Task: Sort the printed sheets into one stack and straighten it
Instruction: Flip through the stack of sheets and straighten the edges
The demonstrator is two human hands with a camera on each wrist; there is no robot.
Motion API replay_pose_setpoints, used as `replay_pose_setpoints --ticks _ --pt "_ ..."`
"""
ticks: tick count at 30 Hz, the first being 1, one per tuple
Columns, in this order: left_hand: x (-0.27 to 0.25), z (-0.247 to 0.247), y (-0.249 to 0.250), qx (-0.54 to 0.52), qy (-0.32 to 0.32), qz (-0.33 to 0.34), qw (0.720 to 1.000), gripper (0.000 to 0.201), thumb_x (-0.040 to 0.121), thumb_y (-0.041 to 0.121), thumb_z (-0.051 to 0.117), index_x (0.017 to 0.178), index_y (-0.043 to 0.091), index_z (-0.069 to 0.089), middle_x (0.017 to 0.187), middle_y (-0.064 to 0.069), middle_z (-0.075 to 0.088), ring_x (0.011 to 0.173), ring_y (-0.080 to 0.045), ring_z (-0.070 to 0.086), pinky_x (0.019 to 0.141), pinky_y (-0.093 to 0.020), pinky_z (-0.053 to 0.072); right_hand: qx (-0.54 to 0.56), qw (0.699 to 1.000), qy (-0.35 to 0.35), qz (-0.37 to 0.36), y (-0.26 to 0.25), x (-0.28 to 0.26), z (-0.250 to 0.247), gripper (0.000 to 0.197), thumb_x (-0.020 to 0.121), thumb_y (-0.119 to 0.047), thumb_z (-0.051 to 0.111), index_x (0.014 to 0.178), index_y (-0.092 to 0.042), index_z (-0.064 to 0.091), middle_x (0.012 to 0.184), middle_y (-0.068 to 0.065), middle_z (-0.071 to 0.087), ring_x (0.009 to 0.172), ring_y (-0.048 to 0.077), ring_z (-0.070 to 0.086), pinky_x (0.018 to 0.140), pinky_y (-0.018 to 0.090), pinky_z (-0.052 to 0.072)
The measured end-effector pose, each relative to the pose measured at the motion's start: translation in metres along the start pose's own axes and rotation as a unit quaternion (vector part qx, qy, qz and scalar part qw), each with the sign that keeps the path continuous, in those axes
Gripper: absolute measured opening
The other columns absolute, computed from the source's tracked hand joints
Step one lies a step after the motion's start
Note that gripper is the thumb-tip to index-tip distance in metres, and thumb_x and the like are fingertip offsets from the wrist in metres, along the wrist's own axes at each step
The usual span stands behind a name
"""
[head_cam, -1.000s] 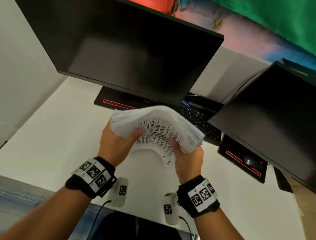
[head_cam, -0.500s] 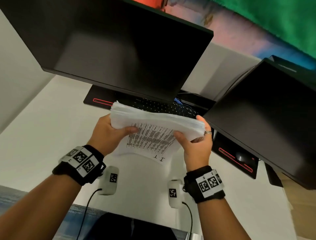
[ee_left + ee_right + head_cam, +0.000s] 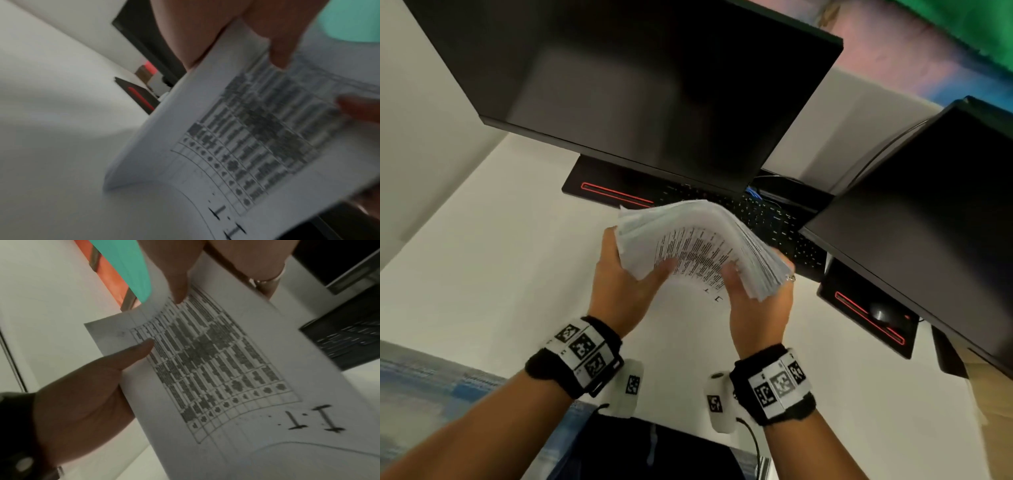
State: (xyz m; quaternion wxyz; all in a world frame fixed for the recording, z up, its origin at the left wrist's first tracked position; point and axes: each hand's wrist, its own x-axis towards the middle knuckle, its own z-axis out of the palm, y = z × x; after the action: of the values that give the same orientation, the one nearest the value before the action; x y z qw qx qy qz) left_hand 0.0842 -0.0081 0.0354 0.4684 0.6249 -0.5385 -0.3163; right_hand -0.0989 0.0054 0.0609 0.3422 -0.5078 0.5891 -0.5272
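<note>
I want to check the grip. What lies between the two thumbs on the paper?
In the head view, only the printed table on the stack of sheets lies between the thumbs of the left hand and right hand.

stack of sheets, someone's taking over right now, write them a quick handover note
Left hand: grips the left end of the stack, thumb on the printed face.
Right hand: grips the right end, thumb on the printed face.
Stack: one bundle, held off the desk in front of the keyboard, bowed upward, right edge fanned.
Done: sheets gathered into one stack.
Left: square the edges, probably by tapping on the desk, then lay it flat.
</note>
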Motion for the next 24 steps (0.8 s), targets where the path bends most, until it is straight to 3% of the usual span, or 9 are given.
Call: replay_pose_setpoints --ticks 2,5,7,12,15,18,20,22,24 --pt "0.008 -0.007 -0.013 -0.026 -0.024 -0.045 0.998 0.079 0.067 0.044 0.087 0.132 0.014 0.054 0.118 0.015 0.062 0.107 0.019 0.054 0.086 -0.003 0.046 0.016 1.0 0.006 0.003 0.005 0.003 -0.004 0.074 0.071 -0.001 0.083 0.132 0.007 0.042 0.112 -0.01 0.057 0.105 -0.017 0.057 0.086 0.004 0.046" --pt "0.016 -0.013 -0.018 -0.054 -0.049 -0.073 0.995 0.081 0.056 0.057 0.089 0.121 0.017 0.062 0.109 0.006 0.073 0.101 -0.01 0.071 0.083 -0.033 0.061 0.135 0.988 0.049 0.05 -0.001 0.005 -0.01 0.093 0.068 -0.043 0.086 0.139 -0.009 0.036 0.132 0.011 0.059 0.122 0.021 0.059 0.094 0.031 0.053" --pt "0.02 -0.014 -0.015 -0.072 -0.051 -0.072 0.994 0.078 0.052 0.053 0.09 0.116 0.016 0.066 0.103 0.005 0.075 0.094 -0.012 0.073 0.077 -0.029 0.062 0.182 0.979 0.07 0.055 -0.005 0.008 -0.013 0.082 0.071 -0.05 0.08 0.133 -0.015 0.041 0.132 0.016 0.06 0.119 0.027 0.06 0.091 0.031 0.053" --pt "0.026 -0.014 -0.007 -0.123 -0.071 -0.078 0.987 0.055 0.056 0.037 0.09 0.105 0.025 0.071 0.096 0.012 0.078 0.091 -0.008 0.074 0.076 -0.027 0.061 0.193 0.975 0.093 0.054 -0.012 0.019 -0.013 0.04 0.084 -0.026 0.061 0.123 -0.023 0.053 0.117 0.01 0.071 0.111 0.029 0.065 0.104 0.054 0.046" --pt "0.027 -0.012 -0.001 -0.142 -0.086 -0.071 0.984 0.04 0.061 0.028 0.085 0.098 0.034 0.069 0.089 0.024 0.076 0.086 -0.001 0.074 0.074 -0.022 0.061 0.223 0.963 0.124 0.083 -0.013 0.027 -0.014 0.029 0.093 -0.014 0.055 0.122 -0.019 0.059 0.098 -0.001 0.076 0.101 0.021 0.067 0.104 0.052 0.047" --pt "0.027 -0.011 0.001 -0.167 -0.087 -0.071 0.98 0.038 0.066 0.025 0.083 0.099 0.035 0.069 0.093 0.019 0.077 0.09 -0.006 0.075 0.076 -0.026 0.061 0.22 0.966 0.116 0.07 -0.014 0.031 -0.016 0.034 0.091 -0.022 0.053 0.124 -0.018 0.059 0.093 -0.005 0.075 0.102 0.021 0.065 0.106 0.054 0.045" --pt "0.027 -0.011 0.0 -0.171 -0.079 -0.082 0.979 0.035 0.067 0.027 0.083 0.099 0.035 0.071 0.098 0.013 0.078 0.092 -0.012 0.075 0.079 -0.032 0.061 0.197 0.976 0.075 0.058 -0.011 0.03 -0.018 0.053 0.08 -0.03 0.061 0.13 -0.018 0.05 0.1 -0.006 0.074 0.103 0.015 0.066 0.1 0.042 0.052" --pt "0.029 -0.013 0.0 -0.174 -0.071 -0.092 0.978 0.034 0.067 0.027 0.083 0.098 0.032 0.072 0.097 0.01 0.078 0.092 -0.015 0.075 0.08 -0.034 0.062 0.135 0.989 0.025 0.055 -0.002 0.029 -0.022 0.065 0.073 -0.016 0.073 0.133 -0.019 0.046 0.108 -0.006 0.069 0.102 0.006 0.067 0.087 0.027 0.056" --pt "0.031 -0.013 0.005 -0.172 -0.069 -0.09 0.979 0.034 0.067 0.025 0.083 0.099 0.028 0.072 0.095 0.011 0.078 0.091 -0.015 0.076 0.076 -0.03 0.062 0.06 0.997 -0.011 0.044 0.005 0.032 -0.023 0.053 0.074 -0.002 0.082 0.118 -0.021 0.059 0.101 -0.011 0.072 0.096 -0.003 0.068 0.079 0.015 0.054"
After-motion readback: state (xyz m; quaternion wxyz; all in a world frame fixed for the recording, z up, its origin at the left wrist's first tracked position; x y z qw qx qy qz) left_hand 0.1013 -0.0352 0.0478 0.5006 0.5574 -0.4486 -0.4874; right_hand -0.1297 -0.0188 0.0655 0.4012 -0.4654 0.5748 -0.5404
